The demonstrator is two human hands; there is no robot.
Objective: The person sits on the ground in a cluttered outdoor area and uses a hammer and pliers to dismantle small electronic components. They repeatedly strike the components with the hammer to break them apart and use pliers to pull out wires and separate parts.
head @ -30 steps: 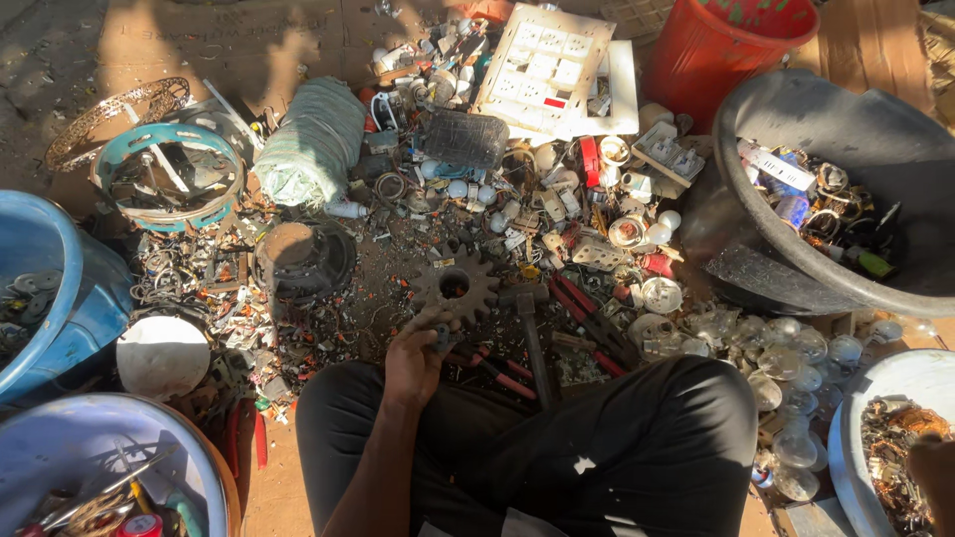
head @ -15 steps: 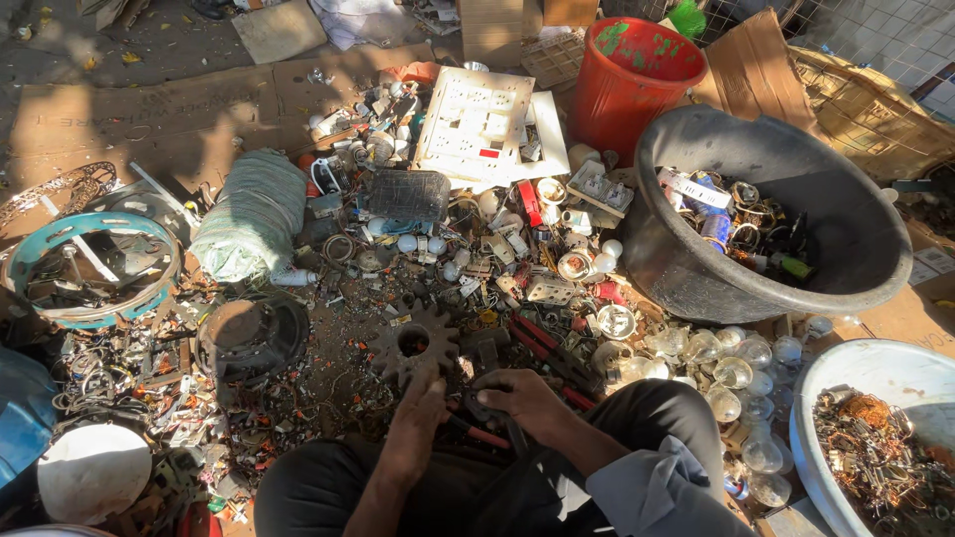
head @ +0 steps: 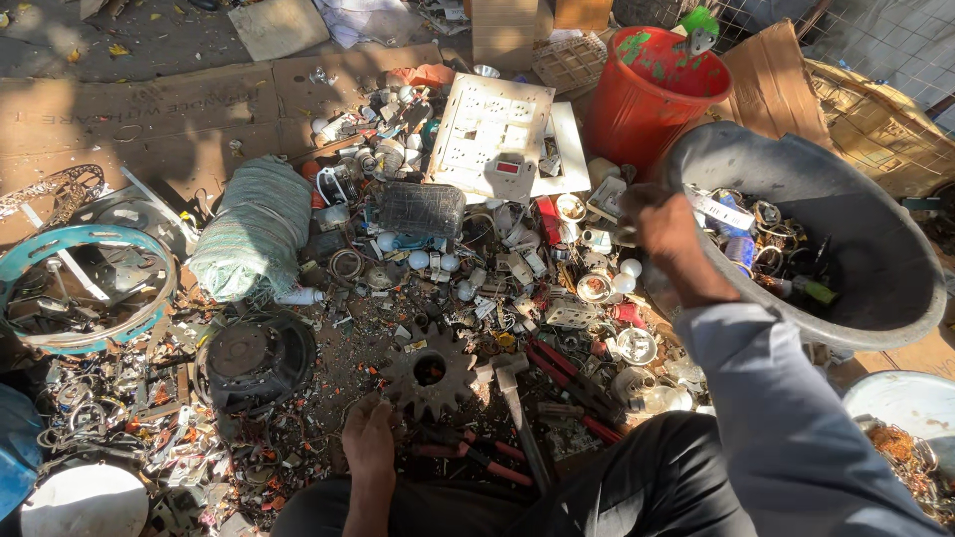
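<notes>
My left hand (head: 368, 440) rests fingers-down on the littered ground, just below and left of a rusty gear wheel (head: 430, 373); I see nothing in it. My right hand (head: 662, 227) is stretched out to the far right, at the near rim of a big grey tub (head: 885, 298) that holds wires and small parts. Its fingers curl beside a small white part (head: 605, 197), and whether they hold anything is hidden. A hammer (head: 512, 383) and red-handled cutters (head: 477, 459) lie between my knees.
Scrap covers the ground: bulbs, switches, a white switch panel (head: 487, 124), a black mesh piece (head: 418, 209), a wrapped grey-green bundle (head: 257, 231), a black round motor (head: 249, 358), a blue ring (head: 80, 288). A red bucket (head: 647, 99) stands behind the tub. A white basin (head: 900, 398) sits lower right.
My right hand has left the cutters by my lap and reached out to the grey tub's rim. My left hand has slid off the gear to the ground beside it. The view has tilted up.
</notes>
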